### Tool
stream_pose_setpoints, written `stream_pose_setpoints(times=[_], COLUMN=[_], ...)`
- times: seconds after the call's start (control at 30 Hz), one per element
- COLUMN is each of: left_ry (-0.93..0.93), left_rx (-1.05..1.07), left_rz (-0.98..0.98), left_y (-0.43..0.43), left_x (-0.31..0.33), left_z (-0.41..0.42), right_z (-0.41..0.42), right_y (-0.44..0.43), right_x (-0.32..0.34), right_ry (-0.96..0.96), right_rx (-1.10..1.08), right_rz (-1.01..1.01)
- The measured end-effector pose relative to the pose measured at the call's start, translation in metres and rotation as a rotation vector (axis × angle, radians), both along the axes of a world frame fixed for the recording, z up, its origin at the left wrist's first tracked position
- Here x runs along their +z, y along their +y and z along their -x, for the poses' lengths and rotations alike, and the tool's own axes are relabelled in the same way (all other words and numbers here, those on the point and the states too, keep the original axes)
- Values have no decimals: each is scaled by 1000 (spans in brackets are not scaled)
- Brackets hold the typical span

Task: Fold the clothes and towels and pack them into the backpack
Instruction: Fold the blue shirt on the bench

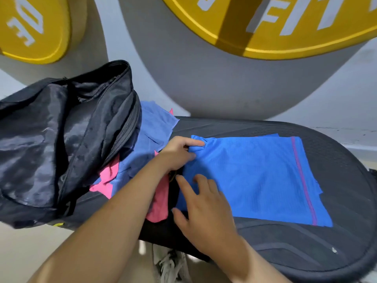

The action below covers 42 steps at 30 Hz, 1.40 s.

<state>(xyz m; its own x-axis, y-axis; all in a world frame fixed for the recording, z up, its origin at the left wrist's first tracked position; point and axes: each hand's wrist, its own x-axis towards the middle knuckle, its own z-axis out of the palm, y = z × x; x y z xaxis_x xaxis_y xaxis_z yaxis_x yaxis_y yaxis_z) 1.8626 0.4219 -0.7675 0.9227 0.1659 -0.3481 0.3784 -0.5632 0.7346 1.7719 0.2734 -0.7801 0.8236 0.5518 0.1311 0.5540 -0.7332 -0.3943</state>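
As L hand (177, 155) pinches, blue cloth (257, 180) flat

Your left hand (179, 155) pinched a corner of the bright blue cloth (255, 176) while your right hand (206, 211) touched its edge with straight fingers. The black backpack (61, 139) lay unzipped at your left.

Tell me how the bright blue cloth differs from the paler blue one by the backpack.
The bright blue cloth lies flat and smooth; the paler blue cloth is crumpled against the backpack. The bright one shows a purple stripe; the paler shows none. The left hand and right hand touch the bright one, not the paler. Both lie on the black pad.
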Motion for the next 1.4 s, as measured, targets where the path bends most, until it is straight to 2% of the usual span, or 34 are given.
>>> stream_pose_setpoints(times=[0.23, 0.43, 0.53, 0.63, 0.7, 0.77, 0.87, 0.97, 1.07, 1.1, 1.2, 1.27, 1.4], left_ry=[-17, 0, 2, 23, 32, 20, -10, 57, 64, 147, 101, -41, -265], left_rx=[39, 296, 436, 460, 357, 179, -84, -322, -419, -471, -387, -359, -297], left_rz=[8, 120, 213, 270, 130, -223, -665, -953, -1053, -1038, -1119, -1125, -960], left_y=[9, 10, -1, -19, -29, -35, -45, -57, -69, -73, -78, -78, -67], left_x=[5, 7, 8, 18, 23, 21, 16, 17, 19, 27, 36, 45, 34], left_z=[9, 42, 71, 107, 133, 158, 191, 214, 227, 231, 227, 228, 227], right_z=[-7, -9, 4, 22, 37, 51, 61, 66, 60, 57, 52, 52, 50], right_y=[28, 24, 5, -25, -50, -75, -105, -128, -149, -156, -170, -174, -175], right_x=[-16, 1, 11, 18, 19, 17, 21, 31, 40, 41, 45, 48, 47], right_ry=[-50, -160, -153, -191, -249, -256, -155, 2, 364, 422, 612, 689, 795], right_rx=[-49, 53, 93, 106, 154, 233, 269, 247, 152, 115, 17, -9, -19], right_rz=[127, 205, 218, 190, 163, 187, 274, 258, 141, 94, -120, -226, -331])
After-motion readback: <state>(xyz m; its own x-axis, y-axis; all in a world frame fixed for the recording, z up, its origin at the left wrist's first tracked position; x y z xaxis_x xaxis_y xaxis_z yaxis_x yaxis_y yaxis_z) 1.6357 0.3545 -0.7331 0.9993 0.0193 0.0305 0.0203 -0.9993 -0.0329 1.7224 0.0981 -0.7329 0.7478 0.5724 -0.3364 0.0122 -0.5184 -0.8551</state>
